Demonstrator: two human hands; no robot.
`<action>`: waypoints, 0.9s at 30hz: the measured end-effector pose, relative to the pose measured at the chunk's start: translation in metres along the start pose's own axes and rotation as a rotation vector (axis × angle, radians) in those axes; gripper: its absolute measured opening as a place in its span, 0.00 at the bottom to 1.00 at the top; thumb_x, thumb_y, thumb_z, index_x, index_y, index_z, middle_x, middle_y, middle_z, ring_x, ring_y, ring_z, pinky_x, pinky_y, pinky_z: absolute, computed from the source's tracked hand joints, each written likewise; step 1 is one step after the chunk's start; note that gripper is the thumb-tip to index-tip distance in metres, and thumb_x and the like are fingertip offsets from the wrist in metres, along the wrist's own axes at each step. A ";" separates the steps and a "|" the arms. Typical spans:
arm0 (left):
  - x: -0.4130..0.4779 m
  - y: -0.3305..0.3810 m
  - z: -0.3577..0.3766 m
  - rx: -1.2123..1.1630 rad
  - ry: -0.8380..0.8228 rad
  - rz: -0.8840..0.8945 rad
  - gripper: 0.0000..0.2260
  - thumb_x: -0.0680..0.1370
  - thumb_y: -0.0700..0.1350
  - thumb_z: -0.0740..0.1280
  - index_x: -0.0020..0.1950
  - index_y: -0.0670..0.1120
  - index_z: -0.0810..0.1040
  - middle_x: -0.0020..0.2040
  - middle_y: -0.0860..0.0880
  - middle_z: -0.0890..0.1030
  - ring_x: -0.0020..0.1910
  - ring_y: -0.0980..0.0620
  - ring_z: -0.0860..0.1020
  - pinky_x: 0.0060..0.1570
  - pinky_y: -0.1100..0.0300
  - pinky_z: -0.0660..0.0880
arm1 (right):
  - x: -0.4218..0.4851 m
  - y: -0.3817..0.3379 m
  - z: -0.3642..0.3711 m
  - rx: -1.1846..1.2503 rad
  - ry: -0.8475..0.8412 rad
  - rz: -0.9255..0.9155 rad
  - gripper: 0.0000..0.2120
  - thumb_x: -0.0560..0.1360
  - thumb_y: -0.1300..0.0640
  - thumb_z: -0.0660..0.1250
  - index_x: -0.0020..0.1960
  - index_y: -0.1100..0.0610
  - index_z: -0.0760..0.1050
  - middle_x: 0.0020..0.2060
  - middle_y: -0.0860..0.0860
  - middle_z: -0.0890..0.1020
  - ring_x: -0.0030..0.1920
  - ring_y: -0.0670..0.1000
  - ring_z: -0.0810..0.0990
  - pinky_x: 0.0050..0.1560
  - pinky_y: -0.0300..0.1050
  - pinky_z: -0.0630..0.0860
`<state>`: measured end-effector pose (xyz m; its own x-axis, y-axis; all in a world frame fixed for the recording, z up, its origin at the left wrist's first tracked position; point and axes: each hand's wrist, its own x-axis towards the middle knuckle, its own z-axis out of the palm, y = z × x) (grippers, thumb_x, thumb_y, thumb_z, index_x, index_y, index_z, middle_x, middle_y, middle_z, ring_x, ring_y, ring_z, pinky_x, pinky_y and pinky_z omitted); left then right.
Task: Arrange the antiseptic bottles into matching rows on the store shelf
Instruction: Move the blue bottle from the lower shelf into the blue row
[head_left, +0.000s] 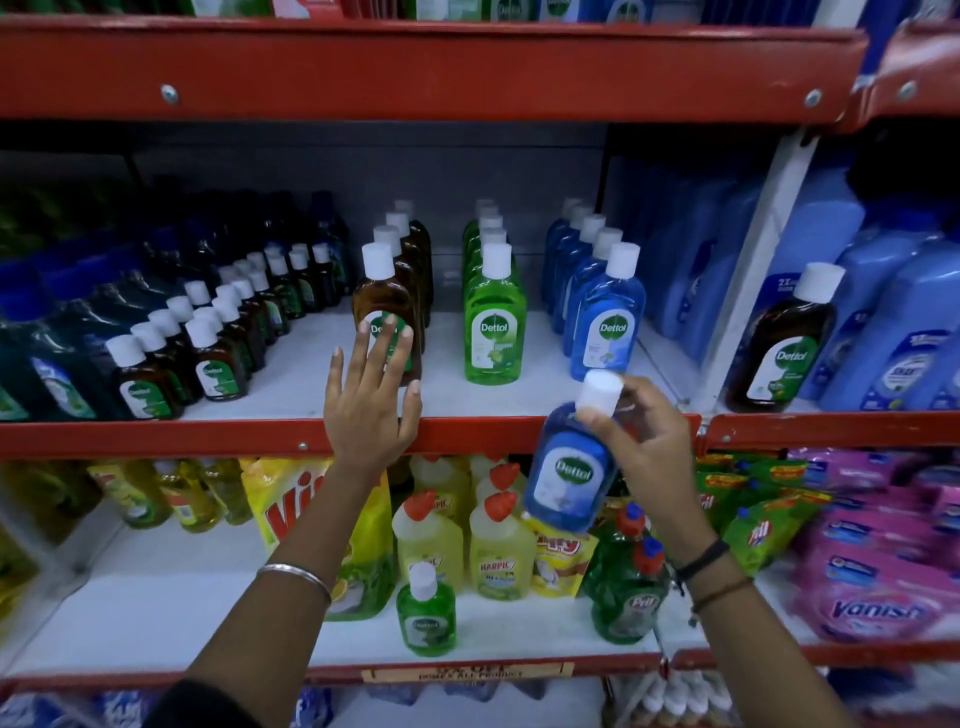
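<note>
Three rows of Dettol bottles run front to back on the middle shelf (483, 402): brown (384, 306), green (493, 322) and blue (608, 322). My left hand (371, 400) is spread open, its straight fingertips against the front brown bottle's label. My right hand (641, 431) grips a blue Dettol bottle (569, 473) by its neck and white cap, tilted, in front of the shelf edge just below the blue row. A lone brown bottle (782, 353) stands in the bay to the right. One small green Dettol bottle (426, 616) stands on the shelf below.
Small brown Dettol bottles (208, 353) fill the shelf's left part beside dark green bottles (47, 374). Large blue containers (893, 332) crowd the right bay. The lower shelf holds yellow Harpic bottles (498, 551), a Vim pouch (296, 509), green Pril bottles (631, 587) and pink Vanish packs (878, 582).
</note>
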<state>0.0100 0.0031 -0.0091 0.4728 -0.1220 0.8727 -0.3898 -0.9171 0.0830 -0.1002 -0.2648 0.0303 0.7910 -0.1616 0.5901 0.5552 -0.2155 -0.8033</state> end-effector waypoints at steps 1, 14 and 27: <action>0.000 0.000 0.000 0.002 0.001 0.005 0.25 0.80 0.51 0.55 0.77 0.50 0.59 0.76 0.47 0.63 0.77 0.49 0.57 0.72 0.43 0.57 | 0.012 -0.011 -0.004 0.002 0.037 -0.046 0.16 0.66 0.38 0.71 0.51 0.40 0.76 0.45 0.41 0.83 0.47 0.50 0.82 0.47 0.46 0.80; 0.000 -0.001 0.002 0.044 0.030 0.022 0.26 0.79 0.50 0.55 0.77 0.50 0.58 0.76 0.48 0.64 0.77 0.50 0.55 0.72 0.44 0.57 | 0.115 0.001 -0.027 -0.135 0.282 -0.098 0.15 0.73 0.53 0.69 0.58 0.57 0.76 0.47 0.49 0.81 0.42 0.37 0.75 0.46 0.31 0.73; 0.000 -0.001 0.003 0.041 0.046 0.012 0.25 0.79 0.51 0.55 0.77 0.50 0.60 0.75 0.47 0.65 0.77 0.50 0.56 0.72 0.45 0.57 | 0.116 0.019 -0.022 -0.244 0.252 -0.018 0.19 0.72 0.53 0.71 0.60 0.59 0.77 0.50 0.52 0.82 0.42 0.33 0.76 0.42 0.24 0.69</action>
<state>0.0122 0.0030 -0.0108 0.4314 -0.1164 0.8946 -0.3618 -0.9307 0.0533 -0.0038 -0.3091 0.0849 0.6764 -0.3815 0.6301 0.4669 -0.4395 -0.7674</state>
